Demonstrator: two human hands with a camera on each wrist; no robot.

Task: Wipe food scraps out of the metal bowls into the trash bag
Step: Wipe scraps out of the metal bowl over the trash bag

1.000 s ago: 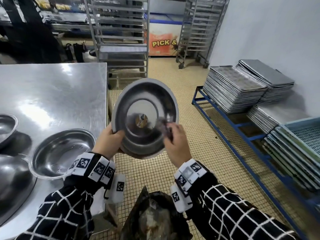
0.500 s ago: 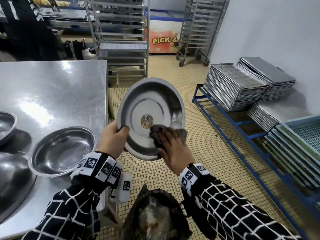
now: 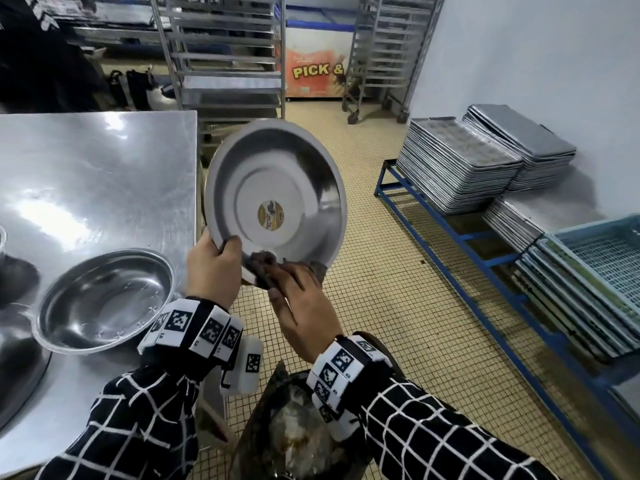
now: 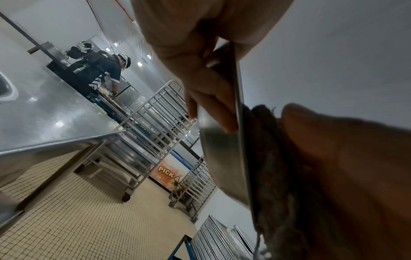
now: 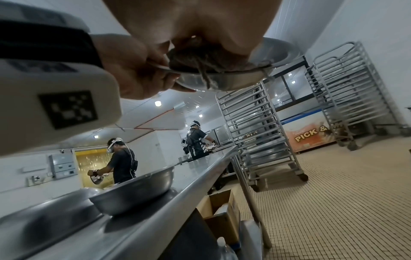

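A round metal bowl with a sticker in its middle is held up tilted, its inside facing me, above the dark trash bag. My left hand grips its lower left rim, thumb inside, fingers behind. My right hand holds a dark cloth against the bowl's lower rim. In the right wrist view the cloth is bunched under the fingers and hangs over the bowl's edge. The bowl's inside looks clean.
The steel table at left carries another metal bowl near its edge and larger bowls further left. Stacked trays and crates on a blue rack line the right wall. Wheeled racks stand behind. Other people work in the distance.
My right hand has slid the cloth from the bowl's inner wall down to its lower rim. The bowl has risen slightly and shifted right.
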